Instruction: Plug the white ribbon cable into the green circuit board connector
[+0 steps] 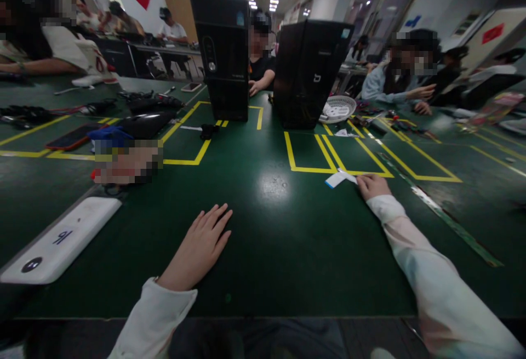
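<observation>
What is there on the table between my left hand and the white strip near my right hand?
In the head view, only the green tabletop, with a pale reflection of light, lies between your left hand and the white strip.

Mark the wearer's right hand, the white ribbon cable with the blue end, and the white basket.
Right hand (373, 185): head view, back of the hand.
White ribbon cable (338, 177): head view, flat face near its blue end.
White basket (350, 107): head view, right side wall.

workshop: yellow-taped workbench (296, 255), computer towers (225, 57)
</observation>
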Demonstrator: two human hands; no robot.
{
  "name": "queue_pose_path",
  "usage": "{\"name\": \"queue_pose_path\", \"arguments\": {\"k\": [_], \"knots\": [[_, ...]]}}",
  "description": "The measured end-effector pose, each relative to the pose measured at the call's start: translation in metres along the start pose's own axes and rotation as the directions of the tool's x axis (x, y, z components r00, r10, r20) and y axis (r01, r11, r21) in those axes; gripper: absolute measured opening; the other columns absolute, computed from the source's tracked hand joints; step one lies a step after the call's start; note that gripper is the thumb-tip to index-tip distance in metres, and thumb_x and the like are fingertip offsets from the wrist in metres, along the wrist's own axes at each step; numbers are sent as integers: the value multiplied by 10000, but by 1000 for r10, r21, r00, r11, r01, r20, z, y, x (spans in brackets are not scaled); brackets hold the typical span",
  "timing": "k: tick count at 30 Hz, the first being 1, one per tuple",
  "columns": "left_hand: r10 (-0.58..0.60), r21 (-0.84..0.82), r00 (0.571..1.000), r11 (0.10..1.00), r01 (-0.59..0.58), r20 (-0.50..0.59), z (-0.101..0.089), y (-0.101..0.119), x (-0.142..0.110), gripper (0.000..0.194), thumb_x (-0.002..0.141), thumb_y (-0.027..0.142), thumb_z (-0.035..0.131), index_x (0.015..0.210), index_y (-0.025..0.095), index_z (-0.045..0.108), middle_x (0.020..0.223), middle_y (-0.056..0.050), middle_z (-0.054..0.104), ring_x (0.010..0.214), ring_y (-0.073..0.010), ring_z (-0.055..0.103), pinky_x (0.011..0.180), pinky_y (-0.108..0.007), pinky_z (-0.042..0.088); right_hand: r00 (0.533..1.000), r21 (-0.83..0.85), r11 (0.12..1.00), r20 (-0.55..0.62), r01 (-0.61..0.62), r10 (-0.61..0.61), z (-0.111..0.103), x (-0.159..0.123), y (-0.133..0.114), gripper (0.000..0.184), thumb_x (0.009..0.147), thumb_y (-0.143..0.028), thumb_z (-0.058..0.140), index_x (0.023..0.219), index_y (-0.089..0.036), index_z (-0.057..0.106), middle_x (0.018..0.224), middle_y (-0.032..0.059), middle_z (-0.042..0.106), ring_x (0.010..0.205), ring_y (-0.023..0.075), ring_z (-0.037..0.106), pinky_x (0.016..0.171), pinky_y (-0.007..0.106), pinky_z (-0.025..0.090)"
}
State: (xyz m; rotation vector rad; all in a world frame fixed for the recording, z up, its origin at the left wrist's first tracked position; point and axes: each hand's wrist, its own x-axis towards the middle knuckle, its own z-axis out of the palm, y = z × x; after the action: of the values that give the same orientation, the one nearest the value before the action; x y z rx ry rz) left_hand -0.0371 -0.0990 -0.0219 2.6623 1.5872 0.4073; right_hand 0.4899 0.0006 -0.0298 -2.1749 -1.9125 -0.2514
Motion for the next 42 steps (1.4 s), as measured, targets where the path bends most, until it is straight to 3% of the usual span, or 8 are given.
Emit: {"name": "queue_pose_path", "arguments": {"k": [6,11,16,19,25,33,37,42], "knots": [[3,-10,1000,1000,-3,-3,0,-1,-1,482,976,378,352,1419,206,434,1492,-84,440,1390,-237,376,1133,-488,328,916,137,907,-14,399,-401,10,-3,-104,474,971,-400,348,1217,-121,642,1202,167,579,1093,285,525,979,459,434],[-4,-12,1000,1000,4,5,1,-3,-1,489,975,390,353,1427,214,423,1498,-77,433,1394,-237,371,1133,-495,327,753,252,717,-80,650,-654,3,-43,-182,530,983,-474,314,1281,-130,585,1228,163,559,1109,278,499,966,466,433],[-15,-1,1000,1000,15,26,1,-4,0,493,971,395,368,1429,221,423,1511,-74,414,1399,-243,361,1134,-501,323,597,377,530,-81,759,-798,-17,-83,-225,570,974,-516,325,1350,-131,513,1316,169,510,1163,282,464,966,465,421],[-13,-3,1000,1000,13,17,3,-4,0,490,970,396,368,1424,225,432,1513,-77,411,1395,-249,369,1130,-506,327,548,409,487,-38,771,-836,-29,-96,-234,594,956,-543,365,1375,-141,491,1370,170,475,1213,291,438,1003,479,394],[-9,20,1000,1000,9,9,-8,2,7,465,967,391,377,1375,202,498,1456,-81,488,1351,-263,431,1091,-482,392,548,421,503,18,755,-836,-36,-99,-237,577,951,-534,392,1389,-169,481,1403,160,462,1253,291,420,1025,492,382],[174,-11,982,984,-175,-66,-45,31,66,378,958,269,376,1255,176,590,1250,-80,643,1137,-231,587,970,-422,474,549,435,490,-11,755,-836,-33,-98,-236,569,957,-530,382,1373,-160,500,1396,153,469,1245,282,425,1029,471,381],[137,-50,989,989,-140,-61,-31,28,91,361,955,251,347,1143,159,641,1107,-93,681,994,-224,630,856,-388,514,546,447,486,-7,751,-838,-32,-98,-234,589,956,-554,362,1378,-166,496,1394,152,474,1243,288,428,1020,478,386],[91,-101,995,990,-95,-43,-11,13,94,346,960,261,336,1052,181,660,1079,-72,677,1002,-202,620,846,-344,520,533,522,420,-79,742,-843,-23,-94,-225,629,965,-559,323,1443,-158,406,1446,156,415,1300,258,397,1061,446,366]]}}
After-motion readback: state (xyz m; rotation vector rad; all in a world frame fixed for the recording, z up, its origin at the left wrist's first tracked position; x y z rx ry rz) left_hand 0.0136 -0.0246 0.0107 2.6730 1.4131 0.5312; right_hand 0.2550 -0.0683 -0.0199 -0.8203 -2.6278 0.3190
